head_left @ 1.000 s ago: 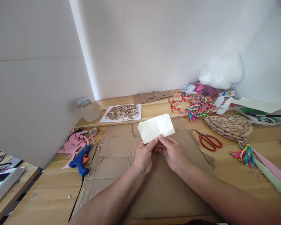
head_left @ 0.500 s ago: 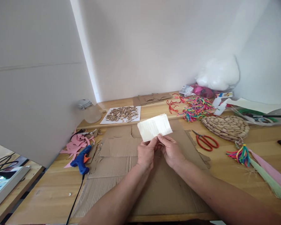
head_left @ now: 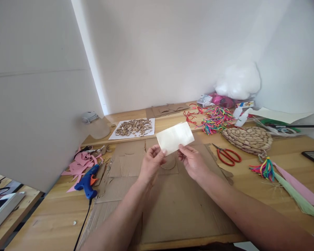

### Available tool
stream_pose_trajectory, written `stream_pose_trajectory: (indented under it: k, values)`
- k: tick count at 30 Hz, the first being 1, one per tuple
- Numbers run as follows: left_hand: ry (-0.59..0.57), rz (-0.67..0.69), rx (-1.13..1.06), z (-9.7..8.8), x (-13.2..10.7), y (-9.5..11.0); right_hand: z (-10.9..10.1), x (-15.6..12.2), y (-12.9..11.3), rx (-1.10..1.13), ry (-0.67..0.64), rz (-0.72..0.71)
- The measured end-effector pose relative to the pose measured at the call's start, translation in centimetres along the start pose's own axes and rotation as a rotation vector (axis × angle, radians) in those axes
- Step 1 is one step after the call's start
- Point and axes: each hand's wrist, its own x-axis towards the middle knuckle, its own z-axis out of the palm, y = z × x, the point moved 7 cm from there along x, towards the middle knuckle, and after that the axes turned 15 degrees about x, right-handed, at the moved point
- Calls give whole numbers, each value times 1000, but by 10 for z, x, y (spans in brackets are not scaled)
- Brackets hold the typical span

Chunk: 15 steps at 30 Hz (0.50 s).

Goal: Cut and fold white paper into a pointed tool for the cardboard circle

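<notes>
Cream paper (head_left: 174,137) is pinched by fingers (head_left: 183,149) of two hands (head_left: 149,163); one pair of scissors (head_left: 221,150) lies rightward.

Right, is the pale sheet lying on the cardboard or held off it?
Held off: the left hand and right hand pinch the pale sheet above the cardboard.

Bare cardboard (head_left: 183,209) is leaving room in front of the white paper (head_left: 174,138). A glue gun (head_left: 87,184) and cord (head_left: 90,204) are blocking the left, while scissors (head_left: 225,152) and a tassel (head_left: 264,168) are crowding the right.
</notes>
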Motion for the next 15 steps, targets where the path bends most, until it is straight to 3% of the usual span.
stream_pose_trajectory:
  k: [3,8,11,15]
  values:
    - [-117,9,18,22,0,-7,3,-9,17,-63,-46,35]
    - [-68,12,23,19,5,-18,4,-11,25,-118,-65,54]
    - [-39,9,64,13,7,-19,-2,4,8,-95,-27,13]
    - [-23,-27,57,6,9,-21,-23,36,-41,-35,82,-87]
